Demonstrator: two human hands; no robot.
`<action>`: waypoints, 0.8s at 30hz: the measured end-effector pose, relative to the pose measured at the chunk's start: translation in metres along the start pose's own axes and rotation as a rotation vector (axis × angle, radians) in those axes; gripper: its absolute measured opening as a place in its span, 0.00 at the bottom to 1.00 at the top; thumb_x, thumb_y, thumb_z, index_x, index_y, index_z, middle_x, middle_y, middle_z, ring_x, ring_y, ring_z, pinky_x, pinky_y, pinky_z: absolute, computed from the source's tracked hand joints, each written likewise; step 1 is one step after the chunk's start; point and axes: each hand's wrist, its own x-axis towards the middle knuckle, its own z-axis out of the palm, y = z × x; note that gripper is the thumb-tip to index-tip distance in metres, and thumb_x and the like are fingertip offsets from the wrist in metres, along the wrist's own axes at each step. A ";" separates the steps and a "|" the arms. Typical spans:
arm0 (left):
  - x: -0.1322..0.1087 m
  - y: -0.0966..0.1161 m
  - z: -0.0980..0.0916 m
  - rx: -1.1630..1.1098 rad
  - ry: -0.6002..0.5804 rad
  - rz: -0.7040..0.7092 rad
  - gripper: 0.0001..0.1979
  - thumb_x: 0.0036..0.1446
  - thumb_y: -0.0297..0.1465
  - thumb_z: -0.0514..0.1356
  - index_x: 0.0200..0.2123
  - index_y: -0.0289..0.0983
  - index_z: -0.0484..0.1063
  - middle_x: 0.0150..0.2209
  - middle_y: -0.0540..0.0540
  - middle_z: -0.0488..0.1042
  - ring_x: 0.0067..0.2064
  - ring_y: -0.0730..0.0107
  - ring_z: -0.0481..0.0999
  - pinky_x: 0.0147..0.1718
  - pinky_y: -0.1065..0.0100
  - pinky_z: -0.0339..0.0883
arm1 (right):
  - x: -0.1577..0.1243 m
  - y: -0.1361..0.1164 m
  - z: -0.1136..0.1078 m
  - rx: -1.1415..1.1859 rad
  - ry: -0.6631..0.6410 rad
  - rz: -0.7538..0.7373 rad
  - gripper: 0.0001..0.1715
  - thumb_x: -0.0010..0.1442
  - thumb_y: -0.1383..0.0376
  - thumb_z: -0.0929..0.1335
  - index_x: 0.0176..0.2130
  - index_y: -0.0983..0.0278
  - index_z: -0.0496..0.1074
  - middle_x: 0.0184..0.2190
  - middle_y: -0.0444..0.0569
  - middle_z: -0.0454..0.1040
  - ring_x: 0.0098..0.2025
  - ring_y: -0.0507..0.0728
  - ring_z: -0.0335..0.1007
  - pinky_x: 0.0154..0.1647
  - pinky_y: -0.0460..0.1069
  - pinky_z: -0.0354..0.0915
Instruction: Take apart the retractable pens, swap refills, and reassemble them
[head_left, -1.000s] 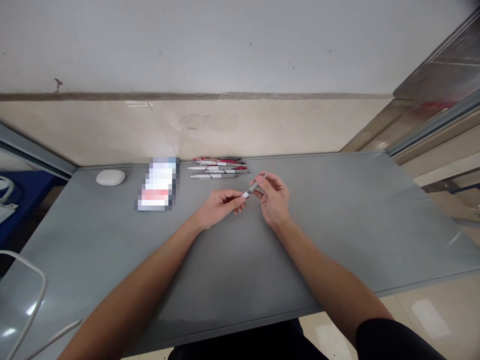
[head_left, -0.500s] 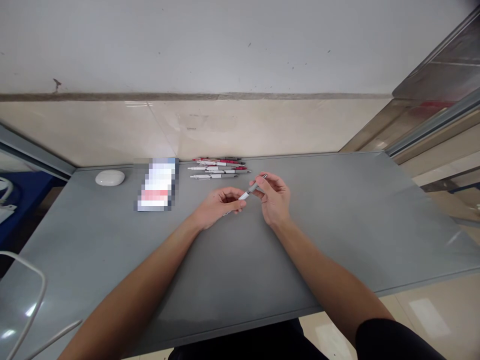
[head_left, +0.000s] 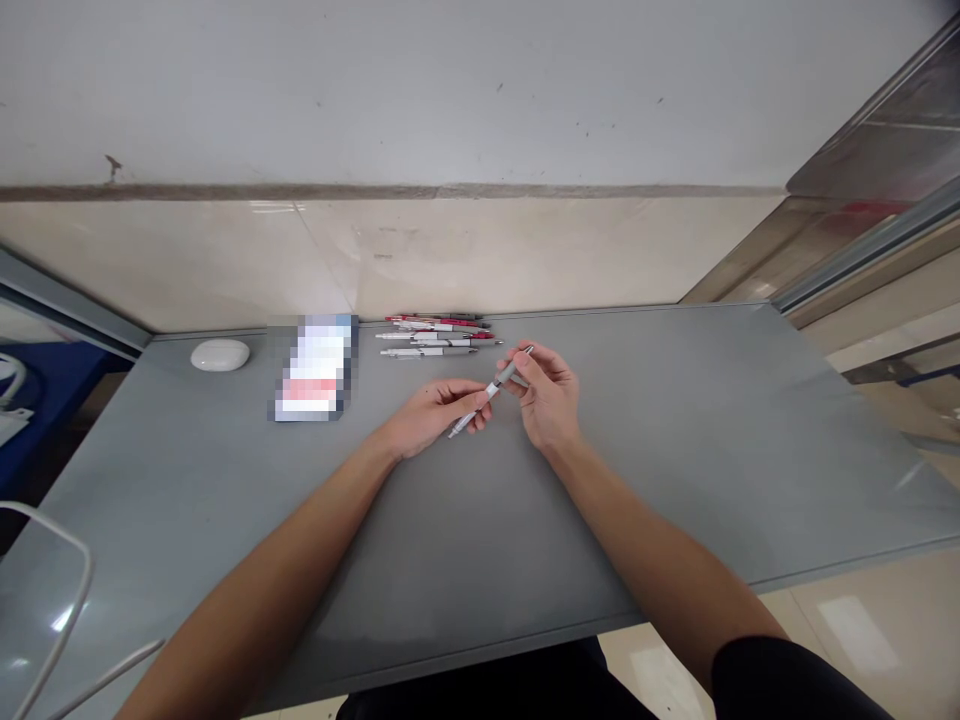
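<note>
Both my hands meet over the middle of the grey table [head_left: 675, 450] on one grey and white pen [head_left: 491, 390]. My right hand [head_left: 547, 395] pinches the pen's upper grey end. My left hand [head_left: 435, 412] holds its lower white part, and the thin tip pokes out below those fingers. The pen is tilted, high end to the right. A small pile of red, grey and white pens [head_left: 439, 335] lies just beyond my hands near the wall.
A blurred card or packet [head_left: 313, 368] lies at the back left, with a white oval case [head_left: 220, 354] further left. White cable loops [head_left: 52, 590] show at the lower left. A wall runs behind the table; the floor is to the right.
The pen's lower end now sticks out further below my left fingers. Both hands stay almost where they were.
</note>
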 end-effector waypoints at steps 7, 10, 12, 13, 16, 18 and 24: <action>0.000 0.001 0.004 0.101 0.098 0.057 0.15 0.52 0.37 0.66 0.41 0.37 0.76 0.28 0.50 0.73 0.29 0.76 0.69 0.31 0.72 0.63 | -0.002 0.001 0.002 -0.084 0.076 -0.071 0.11 0.46 0.60 0.75 0.32 0.60 0.76 0.37 0.44 0.76 0.34 0.52 0.74 0.37 0.52 0.74; 0.000 0.001 0.004 0.130 0.110 0.069 0.14 0.52 0.37 0.65 0.40 0.36 0.77 0.27 0.50 0.72 0.29 0.76 0.69 0.32 0.71 0.64 | -0.002 0.000 0.003 -0.080 0.065 -0.058 0.11 0.46 0.60 0.75 0.32 0.60 0.76 0.36 0.44 0.76 0.33 0.52 0.73 0.35 0.52 0.74; -0.001 0.002 0.004 0.143 0.098 0.071 0.14 0.54 0.38 0.64 0.40 0.36 0.77 0.27 0.50 0.72 0.29 0.75 0.69 0.33 0.70 0.64 | -0.002 -0.001 0.003 -0.073 0.058 -0.040 0.11 0.46 0.61 0.75 0.33 0.60 0.76 0.34 0.43 0.76 0.33 0.52 0.73 0.35 0.51 0.74; -0.002 0.002 0.004 0.149 0.083 0.073 0.13 0.55 0.38 0.63 0.40 0.36 0.76 0.27 0.50 0.72 0.29 0.75 0.69 0.33 0.70 0.64 | -0.002 -0.001 0.003 -0.072 0.055 -0.031 0.11 0.46 0.61 0.75 0.33 0.60 0.76 0.33 0.43 0.76 0.33 0.52 0.73 0.34 0.51 0.74; -0.003 0.003 0.003 0.157 0.016 0.094 0.12 0.58 0.39 0.60 0.37 0.35 0.76 0.28 0.49 0.72 0.30 0.74 0.69 0.34 0.70 0.65 | -0.003 -0.003 0.003 -0.065 0.044 -0.013 0.10 0.47 0.61 0.75 0.33 0.59 0.77 0.30 0.43 0.76 0.33 0.52 0.73 0.33 0.49 0.74; -0.003 0.005 0.002 0.160 -0.026 0.097 0.13 0.59 0.39 0.59 0.35 0.34 0.75 0.29 0.48 0.71 0.31 0.74 0.70 0.33 0.70 0.65 | -0.004 -0.005 0.003 -0.053 0.026 -0.005 0.10 0.47 0.61 0.75 0.33 0.59 0.77 0.30 0.42 0.76 0.33 0.51 0.74 0.32 0.48 0.73; -0.005 0.009 -0.001 0.176 -0.107 0.037 0.17 0.61 0.43 0.55 0.35 0.34 0.74 0.27 0.48 0.70 0.29 0.73 0.69 0.29 0.72 0.62 | -0.005 -0.005 0.001 0.001 -0.040 0.035 0.08 0.49 0.61 0.75 0.34 0.58 0.78 0.32 0.42 0.78 0.35 0.52 0.76 0.34 0.47 0.74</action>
